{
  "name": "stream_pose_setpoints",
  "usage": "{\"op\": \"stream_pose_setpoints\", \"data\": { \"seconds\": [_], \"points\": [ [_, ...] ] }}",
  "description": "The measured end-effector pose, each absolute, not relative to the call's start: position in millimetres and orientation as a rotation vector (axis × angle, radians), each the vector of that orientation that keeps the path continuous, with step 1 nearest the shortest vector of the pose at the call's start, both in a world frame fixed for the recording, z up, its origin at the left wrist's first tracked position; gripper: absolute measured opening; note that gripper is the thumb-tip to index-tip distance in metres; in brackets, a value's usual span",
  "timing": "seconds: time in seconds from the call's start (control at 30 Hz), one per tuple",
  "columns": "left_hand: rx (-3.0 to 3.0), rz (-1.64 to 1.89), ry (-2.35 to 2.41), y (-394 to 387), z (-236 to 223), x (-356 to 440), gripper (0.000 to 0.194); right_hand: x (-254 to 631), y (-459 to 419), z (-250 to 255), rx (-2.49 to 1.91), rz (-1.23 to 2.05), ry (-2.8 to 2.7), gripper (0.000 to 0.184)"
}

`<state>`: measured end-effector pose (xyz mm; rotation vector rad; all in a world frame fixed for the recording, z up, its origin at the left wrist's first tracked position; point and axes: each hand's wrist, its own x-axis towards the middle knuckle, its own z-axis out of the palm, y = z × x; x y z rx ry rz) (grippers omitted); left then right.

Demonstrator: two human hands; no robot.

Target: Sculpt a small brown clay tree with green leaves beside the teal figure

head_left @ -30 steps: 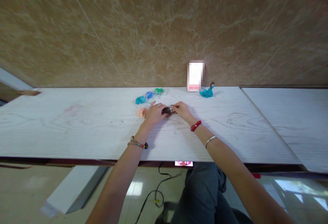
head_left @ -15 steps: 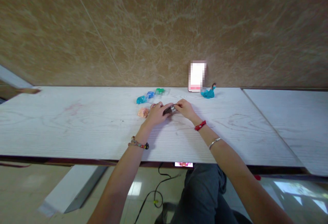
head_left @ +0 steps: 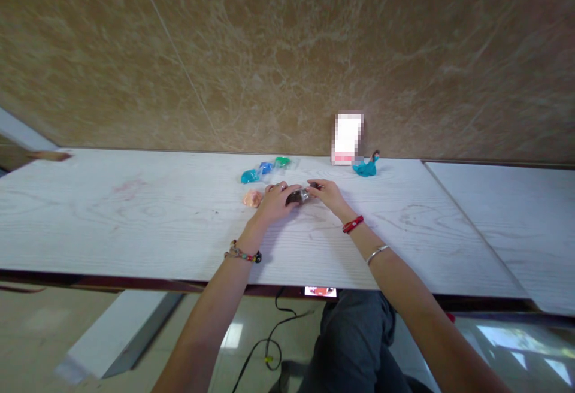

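My left hand is closed around a clear plastic packet of dark brown clay, held low over the table in front of me. At the packet's right end, my right hand pinches a small dark piece that looks like the same clay; whether it is still joined to the packet I cannot tell. Just left of my left hand lies a peach-coloured lump of clay. Behind it are packets of teal clay, blue clay and green clay in clear wrapping.
A small figure with a teal skirt stands at the back, beside a bright blurred-out screen leaning on the marbled wall. The white wood-grain table has a seam on the right. Below its front edge a lit phone screen shows.
My right hand has shifted slightly right, away from my left hand, and a dark piece now shows at its fingertips. My left hand keeps its hold on the packet. The camera view has shifted slightly.
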<state>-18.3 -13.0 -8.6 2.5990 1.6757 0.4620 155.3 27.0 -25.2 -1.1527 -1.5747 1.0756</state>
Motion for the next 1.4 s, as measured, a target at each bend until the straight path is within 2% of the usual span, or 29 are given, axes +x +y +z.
{"op": "stream_pose_setpoints", "data": {
  "seconds": [0.2, 0.33, 0.47, 0.63, 0.83, 0.93, 1.13, 1.4],
  "points": [
    [2.621, 0.46, 1.73, -14, -8, -18, 0.044, 154, 23, -15, -1.075, 1.14, -1.428, 0.013],
    [2.561, 0.455, 1.919, -14, -6, -22, 0.041, 169, 30, -9, -1.04, 1.121, -1.218, 0.019],
    [2.504, 0.417, 2.074, -13, -6, -26, 0.041, 187, 33, -4, -0.965, 1.25, -1.037, 0.014],
    [2.501, 0.375, 2.097, -13, -8, -25, 0.045, 192, 29, -5, -0.968, 1.35, -1.266, 0.03],
    [2.549, 0.405, 1.964, -13, -7, -23, 0.042, 183, 29, -16, -1.108, 1.21, -1.469, 0.012],
    [2.559, 0.422, 1.891, -12, -6, -22, 0.042, 177, 25, -16, -1.143, 1.103, -1.546, 0.018],
    [2.572, 0.439, 1.823, -10, -8, -22, 0.039, 157, 15, -14, -1.171, 0.785, -1.805, 0.017],
    [2.529, 0.57, 1.849, -10, -8, -22, 0.03, 141, 15, -27, -1.264, 1.059, -1.758, 0.019]
  ]
}}
